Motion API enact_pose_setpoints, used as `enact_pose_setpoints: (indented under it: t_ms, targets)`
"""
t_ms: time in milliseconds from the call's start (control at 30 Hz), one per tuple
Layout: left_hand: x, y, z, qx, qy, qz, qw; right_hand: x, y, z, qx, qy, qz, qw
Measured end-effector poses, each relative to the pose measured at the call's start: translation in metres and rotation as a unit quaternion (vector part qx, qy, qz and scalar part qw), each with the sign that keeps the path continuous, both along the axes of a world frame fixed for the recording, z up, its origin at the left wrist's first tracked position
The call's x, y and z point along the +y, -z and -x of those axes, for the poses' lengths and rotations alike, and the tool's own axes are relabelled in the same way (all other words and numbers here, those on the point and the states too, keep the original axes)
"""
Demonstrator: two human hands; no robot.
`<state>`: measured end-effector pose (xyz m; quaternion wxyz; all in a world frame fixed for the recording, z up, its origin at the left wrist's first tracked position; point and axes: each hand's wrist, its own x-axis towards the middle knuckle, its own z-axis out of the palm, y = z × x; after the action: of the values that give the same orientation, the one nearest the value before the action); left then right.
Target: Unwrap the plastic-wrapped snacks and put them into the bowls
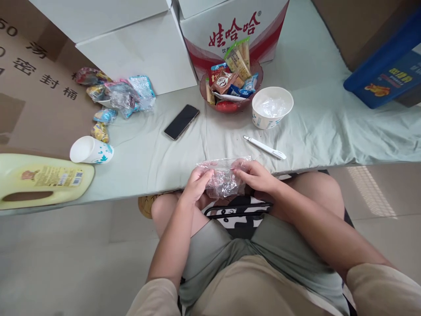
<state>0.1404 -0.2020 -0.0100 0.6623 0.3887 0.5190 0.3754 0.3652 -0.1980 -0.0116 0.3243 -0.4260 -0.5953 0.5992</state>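
Head view, left hand: your left hand (197, 182) is closing its grip on the left side of the clear plastic bag (223, 181), fingers curling over the crumpled film.
Head view, right hand: your right hand (255, 175) is pinching the bag's right upper edge, its grip closing on the film too.
Bag: it is hanging between both hands, just at the near edge of the tabletop (148, 162) and above your lap; what is inside is too crumpled to tell.
Just beyond the hands: a white pen-shaped tool (265, 147) is lying on the pale green cloth, near your right hand but apart from it.
Middle of the tabletop: a black phone (181, 121) is lying face up, left of a red bowl (259, 83) that is holding packaged snacks; a white paper bowl (263, 122) is sitting just beside it, with clear film inside.
Left side: a paper cup (92, 150) is lying on its side next to a yellow jug (39, 180), also lying flat; a pile of snack wrappers (121, 94) is sitting behind them.
Back: a white carton (233, 26) with red print is standing behind the red bowl.
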Motion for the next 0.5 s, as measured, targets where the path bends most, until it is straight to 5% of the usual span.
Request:
enact_pose_setpoints:
  t_ms: [100,300,500]
  targets:
    - [0.001,0.002,0.002,-0.001,0.008,-0.022,1.000,0.001,-0.001,0.002,0.024,0.028,0.024,0.999]
    - [0.006,0.000,0.003,0.090,-0.137,-0.232,0.959,0.003,-0.001,0.004,0.038,0.091,0.016,0.995]
    - [-0.001,-0.010,-0.001,0.221,-0.016,-0.129,0.967,-0.001,0.003,0.005,-0.026,0.101,-0.048,0.993]
